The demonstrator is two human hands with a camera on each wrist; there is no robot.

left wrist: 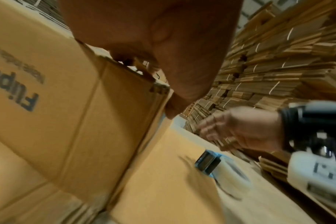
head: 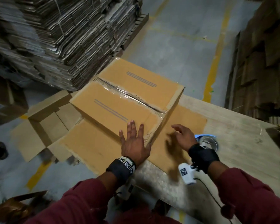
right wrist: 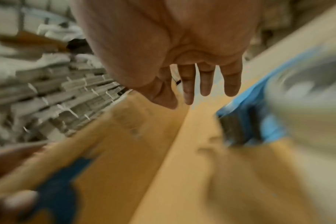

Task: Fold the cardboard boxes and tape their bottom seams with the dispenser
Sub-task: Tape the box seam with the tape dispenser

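Fingers [head: 131,126] of my left hand [head: 134,143] lie straight and spread, flat on the near edge of the tan, rectangular cardboard box [head: 128,97], with the thumb hooked down over its near corner; the left wrist view shows the palm sitting right on that corner. My right hand [head: 182,137] hangs loose over the flat cardboard sheet [head: 184,120] just beside the box, its fingers apart and holding nothing. It is blurred, so I read it as in motion.

Just beyond my right wrist, the blue tape dispenser with its clear roll [head: 208,141] rests on the pale wooden bench [head: 233,130], near the sheet's edge. The box sits bottom-up, partly on the bench and partly overhanging its left end. Clear tape [head: 129,95] already runs along the centre seam from end to end, though it looks wrinkled near the middle.

I judge the box light and hollow, its walls stiff but apt to dent under a hard press, and smooth enough to slide on the sheet. I would take it by two opposite side walls near the corners, where the folds stiffen it, not by the taped flaps.

Farther off, bundled stacks of flattened cardboard [head: 55,38] stand on the grey floor [head: 184,38].
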